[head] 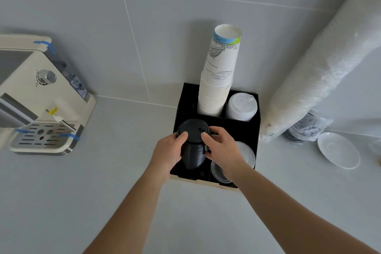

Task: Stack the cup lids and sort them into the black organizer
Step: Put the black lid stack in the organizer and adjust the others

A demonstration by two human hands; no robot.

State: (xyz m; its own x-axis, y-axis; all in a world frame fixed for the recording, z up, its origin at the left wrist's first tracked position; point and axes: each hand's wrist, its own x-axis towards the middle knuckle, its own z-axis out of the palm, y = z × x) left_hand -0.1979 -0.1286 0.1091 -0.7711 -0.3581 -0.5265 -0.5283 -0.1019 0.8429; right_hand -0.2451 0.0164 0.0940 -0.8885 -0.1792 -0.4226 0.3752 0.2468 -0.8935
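A tall stack of black cup lids (193, 144) stands in the front left compartment of the black organizer (250, 130). My left hand (169, 150) grips the stack from the left and my right hand (221, 146) from the right, thumbs on its top lid. White lids (241, 106) fill the back right compartment. A tall stack of paper cups (218, 80) rises from the back middle one. Clear lids (219, 173) lie in the front right compartment, partly hidden by my right wrist, with translucent white lids (246, 152) behind them.
A cream coffee machine (41, 97) with a drip tray stands at the left. A long plastic-wrapped sleeve of white lids (321, 64) leans on the wall at the right, over a bagged stack of dark lids (307, 128). A white saucer (338, 150) lies at far right.
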